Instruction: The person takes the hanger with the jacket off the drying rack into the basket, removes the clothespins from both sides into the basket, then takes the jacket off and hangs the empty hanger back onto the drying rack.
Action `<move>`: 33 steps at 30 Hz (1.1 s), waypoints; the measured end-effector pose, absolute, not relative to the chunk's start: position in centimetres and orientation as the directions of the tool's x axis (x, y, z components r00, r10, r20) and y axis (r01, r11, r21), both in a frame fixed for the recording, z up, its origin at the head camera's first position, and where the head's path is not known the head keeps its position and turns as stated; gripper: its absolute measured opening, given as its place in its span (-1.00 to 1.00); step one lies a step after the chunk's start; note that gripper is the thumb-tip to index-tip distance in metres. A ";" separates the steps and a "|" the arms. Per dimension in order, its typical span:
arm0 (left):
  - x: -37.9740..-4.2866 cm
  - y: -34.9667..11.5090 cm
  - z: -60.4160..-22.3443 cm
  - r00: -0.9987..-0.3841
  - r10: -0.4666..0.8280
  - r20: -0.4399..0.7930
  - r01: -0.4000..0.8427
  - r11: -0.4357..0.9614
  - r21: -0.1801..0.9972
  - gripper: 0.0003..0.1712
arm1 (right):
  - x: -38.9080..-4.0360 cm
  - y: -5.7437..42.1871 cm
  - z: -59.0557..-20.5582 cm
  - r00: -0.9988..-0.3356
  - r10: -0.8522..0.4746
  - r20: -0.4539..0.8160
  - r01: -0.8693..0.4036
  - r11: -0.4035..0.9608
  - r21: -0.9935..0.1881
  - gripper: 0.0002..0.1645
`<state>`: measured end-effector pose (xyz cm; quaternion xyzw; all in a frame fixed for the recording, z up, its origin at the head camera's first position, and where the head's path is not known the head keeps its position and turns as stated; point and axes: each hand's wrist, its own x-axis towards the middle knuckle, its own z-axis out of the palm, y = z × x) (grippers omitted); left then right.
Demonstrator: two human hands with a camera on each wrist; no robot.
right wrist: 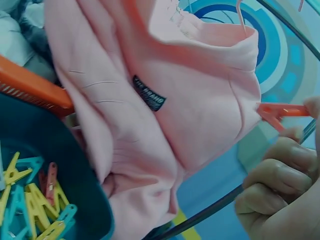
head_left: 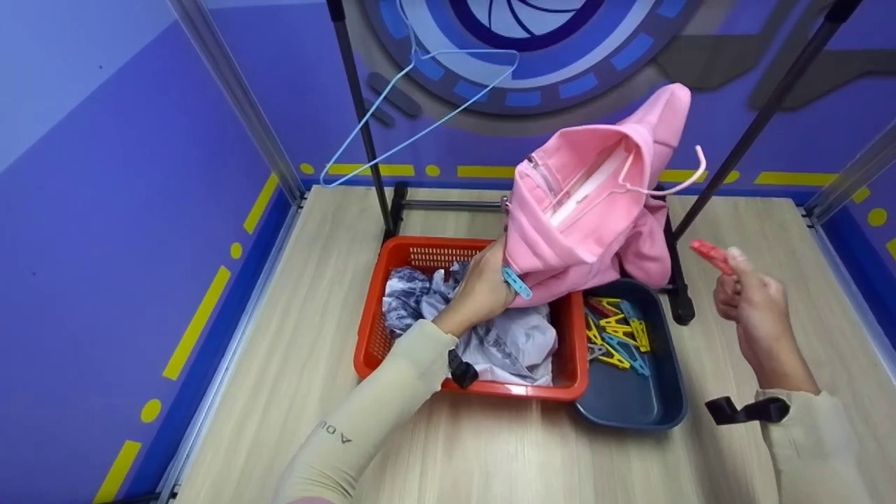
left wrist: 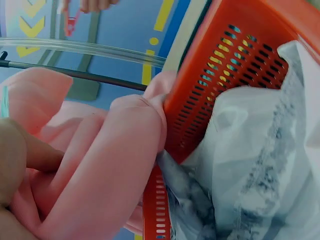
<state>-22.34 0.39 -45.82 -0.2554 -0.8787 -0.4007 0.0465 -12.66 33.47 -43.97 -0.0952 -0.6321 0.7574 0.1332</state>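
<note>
A pink hoodie [head_left: 581,210] hangs from my left hand [head_left: 484,290], which grips its left side above the red basket, fingers partly buried in the folds. A blue clothespin [head_left: 516,282] sits against the cloth by the left fingers; whether it is clipped on I cannot tell. My right hand [head_left: 759,308] pinches a red clothespin [head_left: 712,256] between thumb and curled fingers, apart from the hoodie on its right. In the right wrist view the hoodie shows a black label [right wrist: 149,93], and the red clothespin [right wrist: 282,111] points toward the cloth.
Crumpled grey and white clothes lie in the red basket [head_left: 472,392]. Beside it, a dark tray [head_left: 623,406] holds several yellow, blue and red clothespins [head_left: 616,332]. A light blue hanger [head_left: 427,140] hangs at upper left. Black rack poles [head_left: 763,115] rise on both sides.
</note>
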 end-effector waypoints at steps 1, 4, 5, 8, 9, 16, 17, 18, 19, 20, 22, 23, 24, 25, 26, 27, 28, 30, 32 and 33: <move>-22.4 0.4 -45.8 -0.868 0.406 0.286 0.481 0.547 0.685 -0.29 | -12.5 33.5 -44.3 -0.955 0.297 0.005 -0.052 -0.151 -0.987 -0.40; -22.5 0.4 -45.8 -0.878 0.390 0.278 0.465 0.554 0.691 -0.30 | -12.2 33.3 -45.3 -0.969 0.241 -0.044 0.021 -0.096 -0.995 -0.41; -22.5 0.4 -45.9 -0.881 0.386 0.275 0.460 0.557 0.692 -0.32 | -12.2 33.3 -45.6 -0.972 0.225 -0.062 0.045 -0.082 -0.996 -0.42; -22.5 0.4 -45.9 -0.889 0.377 0.260 0.444 0.568 0.693 -0.38 | -12.0 33.1 -46.6 -0.974 0.193 -0.122 0.121 -0.016 -0.992 -0.42; -22.4 0.3 -45.9 -0.890 0.375 0.258 0.442 0.571 0.692 -0.40 | -12.0 33.0 -47.0 -0.973 0.185 -0.142 0.148 0.019 -0.989 -0.42; -22.3 0.6 -46.0 -0.896 0.360 0.259 0.431 0.568 0.701 -0.43 | -11.9 32.6 -48.7 -0.965 0.089 -0.247 0.263 0.273 -0.925 -0.43; -22.2 0.6 -46.0 -0.897 0.357 0.261 0.431 0.568 0.702 -0.44 | -11.9 32.5 -48.9 -0.962 0.076 -0.260 0.271 0.309 -0.912 -0.43; -22.2 0.6 -46.0 -0.897 0.355 0.263 0.430 0.566 0.704 -0.45 | -11.9 32.4 -49.1 -0.959 0.065 -0.274 0.280 0.334 -0.900 -0.43; -22.2 0.6 -46.0 -0.899 0.352 0.259 0.425 0.564 0.708 -0.45 | -12.0 32.3 -49.3 -0.956 0.060 -0.286 0.288 0.355 -0.889 -0.43; -22.1 0.7 -46.0 -0.901 0.350 0.255 0.419 0.559 0.715 -0.45 | -12.0 32.2 -49.5 -0.953 0.056 -0.297 0.296 0.372 -0.880 -0.42; -22.1 0.7 -45.9 -0.905 0.346 0.247 0.408 0.543 0.734 -0.43 | -12.0 32.0 -49.8 -0.948 0.054 -0.313 0.307 0.409 -0.859 -0.41; -22.1 0.7 -45.9 -0.908 0.344 0.240 0.400 0.537 0.743 -0.43 | -12.0 31.9 -50.0 -0.947 0.053 -0.317 0.309 0.426 -0.850 -0.40; -22.1 0.7 -45.8 -0.910 0.342 0.234 0.392 0.531 0.751 -0.42 | -12.0 31.8 -50.2 -0.945 0.051 -0.322 0.310 0.442 -0.842 -0.40; -22.1 0.7 -45.8 -0.913 0.340 0.227 0.384 0.527 0.758 -0.40 | -12.0 31.8 -50.4 -0.945 0.045 -0.323 0.306 0.461 -0.833 -0.40; -22.1 0.8 -45.8 -0.916 0.337 0.219 0.376 0.524 0.764 -0.38 | -11.9 31.7 -50.6 -0.945 0.036 -0.325 0.302 0.479 -0.824 -0.40; -22.0 0.8 -45.7 -0.919 0.335 0.207 0.365 0.525 0.769 -0.37 | -11.9 31.7 -50.7 -0.943 0.031 -0.330 0.301 0.497 -0.814 -0.41; -22.0 0.8 -45.7 -0.922 0.333 0.197 0.355 0.525 0.774 -0.35 | -11.9 31.6 -50.9 -0.941 0.025 -0.337 0.301 0.514 -0.803 -0.41; -22.0 0.8 -45.6 -0.929 0.326 0.175 0.332 0.527 0.782 -0.31 | -11.8 31.5 -51.1 -0.936 0.010 -0.351 0.300 0.545 -0.783 -0.42; -21.9 0.8 -45.5 -0.935 0.322 0.151 0.309 0.527 0.792 -0.29 | -11.7 31.4 -51.4 -0.929 -0.002 -0.371 0.306 0.558 -0.771 -0.43; -21.8 0.8 -45.5 -0.937 0.320 0.143 0.300 0.524 0.797 -0.28 | -11.7 31.4 -51.5 -0.924 -0.006 -0.383 0.315 0.559 -0.767 -0.42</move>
